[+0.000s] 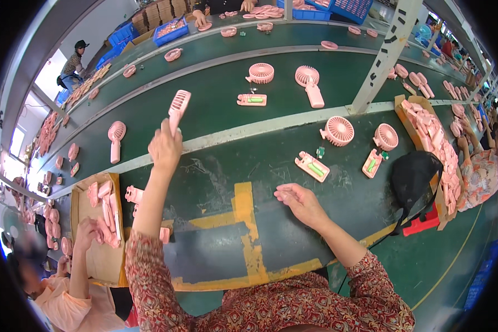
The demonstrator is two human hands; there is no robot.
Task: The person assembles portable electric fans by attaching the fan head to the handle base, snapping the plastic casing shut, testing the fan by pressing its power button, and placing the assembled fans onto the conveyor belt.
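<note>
- Left grip (166,146) closed on a pink fan (179,104), by its handle (174,123), near the rail (227,135).
- Right grip (303,206) empty, loosely curled over the tabletop (205,191).
- Held fan looks assembled; two fan heads (338,131) and opened handles (312,166) at right seem left to join.

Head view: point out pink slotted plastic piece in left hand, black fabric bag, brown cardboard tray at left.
Pink slotted plastic piece (178,109): head view, lower slotted end.
Black fabric bag (415,174): head view, middle of body.
Brown cardboard tray (106,264): head view, bare floor.

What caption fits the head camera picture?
Left hand holding a pink fan, empty right hand over the green table.
</note>
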